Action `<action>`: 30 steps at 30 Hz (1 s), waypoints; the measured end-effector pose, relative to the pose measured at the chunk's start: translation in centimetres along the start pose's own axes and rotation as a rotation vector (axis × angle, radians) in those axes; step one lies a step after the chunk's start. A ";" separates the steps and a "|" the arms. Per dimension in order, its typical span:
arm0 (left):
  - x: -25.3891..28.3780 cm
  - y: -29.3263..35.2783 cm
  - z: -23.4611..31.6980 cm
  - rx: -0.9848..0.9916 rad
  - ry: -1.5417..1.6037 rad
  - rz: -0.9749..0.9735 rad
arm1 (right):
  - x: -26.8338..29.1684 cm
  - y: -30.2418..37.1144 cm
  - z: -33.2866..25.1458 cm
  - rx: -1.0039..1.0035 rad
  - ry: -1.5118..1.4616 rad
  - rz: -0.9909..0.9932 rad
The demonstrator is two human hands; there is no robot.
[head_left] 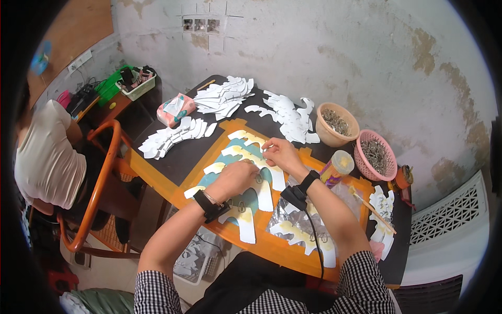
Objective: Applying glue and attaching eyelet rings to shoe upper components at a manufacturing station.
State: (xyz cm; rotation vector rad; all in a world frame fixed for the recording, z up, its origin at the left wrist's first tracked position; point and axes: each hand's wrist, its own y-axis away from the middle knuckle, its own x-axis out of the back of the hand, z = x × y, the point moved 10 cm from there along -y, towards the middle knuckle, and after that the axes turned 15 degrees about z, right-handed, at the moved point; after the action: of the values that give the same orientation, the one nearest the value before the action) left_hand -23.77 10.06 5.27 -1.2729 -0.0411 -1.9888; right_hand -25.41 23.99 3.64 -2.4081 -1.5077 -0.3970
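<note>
Over a teal mat (250, 199) bordered with orange tape, both of my hands work close together. My left hand (238, 178) is closed, its fingertips pressed together beside a small metal loop (259, 178); whatever they hold is too small to make out. Thumb and fingers of my right hand (282, 157) pinch at the edge of a white cut-out piece (255, 138), and their contents are also unclear. Several white cut-outs with yellowish smears lie in rows on the mat. Below my left wrist, another cut-out (247, 227) carries a metal loop (241, 206).
Stacks of white cut-outs (225, 97) and a tissue pack (175, 110) line the far side. A peach bowl (324, 135) and pink basket (361, 152) hold metal pieces. Right: a jar (334, 170), a brush (379, 215). A person (49, 157) sits at left by an orange chair (99, 172).
</note>
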 end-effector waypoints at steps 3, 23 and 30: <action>-0.3 -0.2 0.2 0.003 -0.071 -0.042 | 0.2 -0.9 0.2 0.088 0.031 0.056; 0.2 -0.5 0.0 -0.008 -0.154 0.014 | -0.1 -0.5 -0.5 0.225 0.252 0.135; 0.1 -0.7 0.2 -0.019 -0.150 -0.012 | 0.6 0.0 -1.3 0.331 0.525 0.249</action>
State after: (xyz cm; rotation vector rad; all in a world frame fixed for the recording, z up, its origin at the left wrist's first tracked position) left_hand -24.10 10.55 5.68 -1.4350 -0.1035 -1.9048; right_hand -25.24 23.99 5.03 -1.9894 -0.9489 -0.6098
